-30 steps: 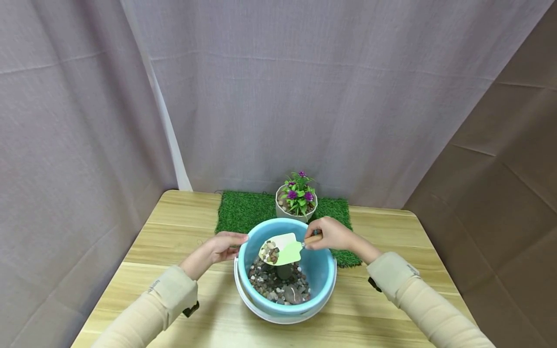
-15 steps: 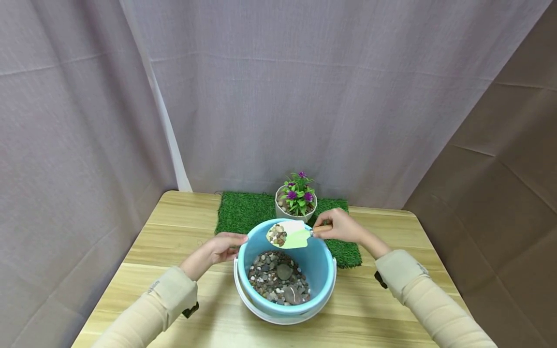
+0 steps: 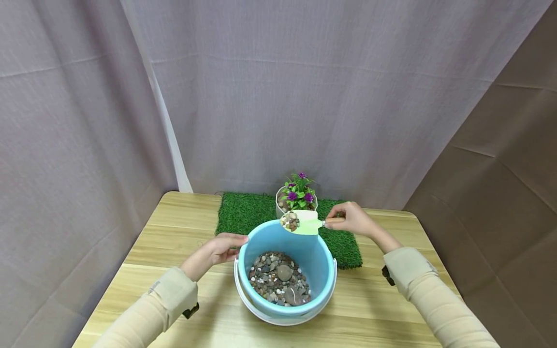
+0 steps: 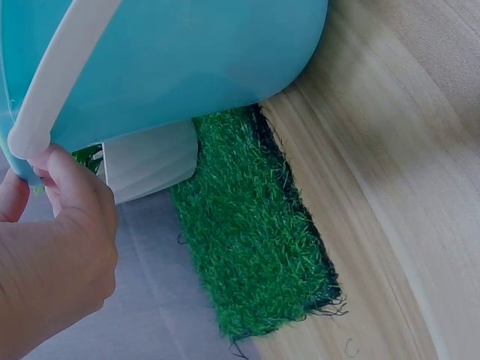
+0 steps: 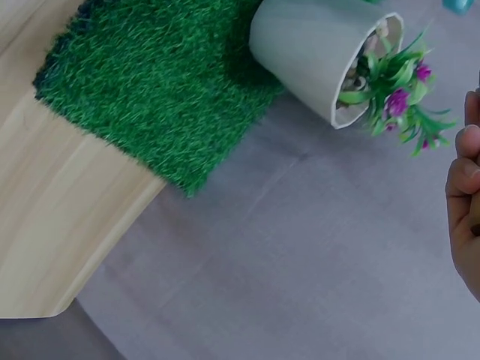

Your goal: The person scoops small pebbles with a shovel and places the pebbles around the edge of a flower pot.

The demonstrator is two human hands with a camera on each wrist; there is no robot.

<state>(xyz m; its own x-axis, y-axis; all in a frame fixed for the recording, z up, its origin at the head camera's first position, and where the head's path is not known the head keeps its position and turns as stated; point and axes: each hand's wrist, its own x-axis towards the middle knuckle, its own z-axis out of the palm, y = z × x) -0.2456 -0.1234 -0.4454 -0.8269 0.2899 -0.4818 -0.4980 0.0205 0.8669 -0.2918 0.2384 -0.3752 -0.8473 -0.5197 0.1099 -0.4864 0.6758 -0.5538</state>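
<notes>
My right hand (image 3: 353, 220) grips the wooden handle of a pale green trowel (image 3: 309, 224). Several mixed pebbles (image 3: 290, 221) lie on the trowel's tip, over the far rim of a light blue bucket (image 3: 324, 270). With thumb and fingers my left hand (image 4: 71, 232) pinches the bucket's rim on the left, beside the joint of its white handle (image 4: 64, 71). More pebbles and a few larger stones (image 3: 285, 272) cover the bucket's bottom. Just behind the trowel stands a white flowerpot (image 5: 319, 56) with a purple-flowered plant (image 5: 397, 101). The right wrist view catches only part of the right hand.
The flowerpot stands on a green artificial grass mat (image 3: 243, 211) at the back of the wooden table (image 3: 183, 222). A grey curtain (image 3: 278, 96) hangs behind the table, and a brown one (image 3: 500, 193) is on the right.
My right hand has raised the loaded trowel out of the bucket, moving it back and to the right toward the flowerpot. The left hand stays at the rim.
</notes>
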